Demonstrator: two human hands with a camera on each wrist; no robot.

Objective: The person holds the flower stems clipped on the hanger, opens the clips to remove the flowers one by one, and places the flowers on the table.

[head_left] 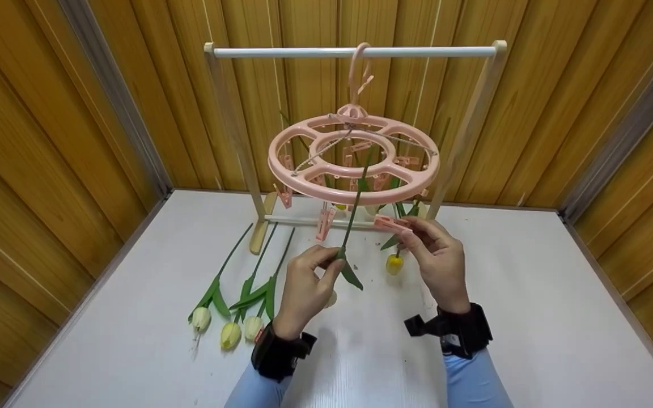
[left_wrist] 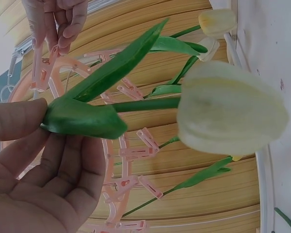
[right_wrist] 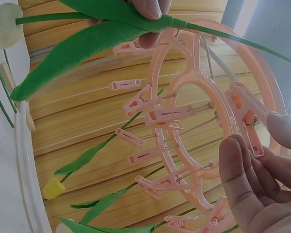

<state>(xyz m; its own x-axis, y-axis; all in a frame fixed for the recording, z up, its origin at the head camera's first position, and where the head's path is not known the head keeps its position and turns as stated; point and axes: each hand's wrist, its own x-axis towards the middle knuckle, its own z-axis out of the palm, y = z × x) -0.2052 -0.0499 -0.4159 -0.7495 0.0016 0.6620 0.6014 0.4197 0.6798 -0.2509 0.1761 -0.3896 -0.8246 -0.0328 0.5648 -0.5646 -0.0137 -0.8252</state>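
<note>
Tulip [head_left: 349, 226], ctr of head view, could've slipped or snagged, its stem [head_left: 354, 207] being thin & crossing the hung pink ring [head_left: 326, 192], which a bump might've swung. L hand's [head_left: 306, 286] fingers were clamped on it; R hand's [head_left: 440, 260] pinched a pink clip [head_left: 393, 224], right of ctr.

L wrist view: bloom [left_wrist: 233, 107] sat at right; thumb & fingers together on leaf base [left_wrist: 82, 119].

R wrist view: clip at right, thumb & fingers gripping; weak squeeze could've left it closed.

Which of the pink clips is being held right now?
The clip below the ring's front right edge; it alone is pinched, by the right hand.
</note>
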